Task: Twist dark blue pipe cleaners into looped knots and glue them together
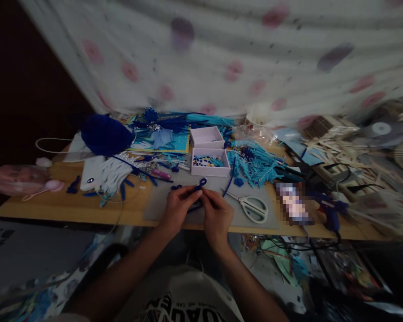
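Left hand (177, 208) and right hand (218, 215) meet over the surface (67, 206) — each grip pinching a dark blue looped piece (203, 182) between the fingertips. Pale-handled scissors (254, 208) lie beside the right; beyond — an open pale box (211, 171) of beads (204, 161).

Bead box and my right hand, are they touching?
Apart: the head view shows a strip of grey mat between the bead box and the right hand.
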Demonstrator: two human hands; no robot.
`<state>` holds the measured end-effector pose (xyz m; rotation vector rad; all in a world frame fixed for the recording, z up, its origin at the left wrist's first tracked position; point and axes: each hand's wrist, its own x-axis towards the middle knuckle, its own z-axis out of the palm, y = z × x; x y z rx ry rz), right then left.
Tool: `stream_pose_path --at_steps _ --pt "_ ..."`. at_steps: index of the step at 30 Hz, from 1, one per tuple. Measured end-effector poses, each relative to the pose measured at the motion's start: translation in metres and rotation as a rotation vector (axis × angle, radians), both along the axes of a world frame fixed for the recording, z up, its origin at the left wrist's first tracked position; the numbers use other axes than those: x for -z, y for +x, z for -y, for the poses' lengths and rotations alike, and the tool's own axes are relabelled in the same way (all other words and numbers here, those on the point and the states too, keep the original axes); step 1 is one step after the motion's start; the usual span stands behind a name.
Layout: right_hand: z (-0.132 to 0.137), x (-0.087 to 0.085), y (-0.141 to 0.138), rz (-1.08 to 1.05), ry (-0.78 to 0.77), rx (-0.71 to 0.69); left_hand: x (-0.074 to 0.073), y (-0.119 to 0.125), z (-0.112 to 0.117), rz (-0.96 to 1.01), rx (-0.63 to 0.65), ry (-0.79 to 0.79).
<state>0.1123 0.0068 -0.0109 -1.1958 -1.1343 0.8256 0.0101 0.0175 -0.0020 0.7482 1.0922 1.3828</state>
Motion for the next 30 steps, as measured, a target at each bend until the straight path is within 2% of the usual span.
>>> stream_pose_path --at_steps 6,11,13,16,21,24,30 --pt "0.012 -0.006 0.0 0.115 0.143 0.038 -0.006 -0.002 -0.004 0.077 0.029 -0.027" --pt "0.013 -0.014 0.022 0.2 0.148 -0.103 -0.013 -0.009 -0.007 -0.038 0.119 -0.014" --pt "0.009 -0.018 0.034 0.138 0.098 -0.162 -0.017 -0.012 -0.007 -0.036 0.183 -0.034" --pt "0.0 -0.026 0.05 -0.025 -0.047 -0.164 -0.022 -0.015 -0.006 -0.006 0.279 -0.109" --pt "-0.014 -0.034 0.057 -0.216 -0.346 -0.299 -0.024 -0.016 -0.007 -0.02 0.328 -0.191" --pt "-0.018 -0.029 0.054 -0.329 -0.458 -0.329 -0.022 -0.015 -0.009 -0.054 0.357 -0.226" --pt "-0.02 -0.016 0.052 -0.476 -0.553 -0.313 -0.015 -0.015 -0.01 -0.015 0.394 -0.274"
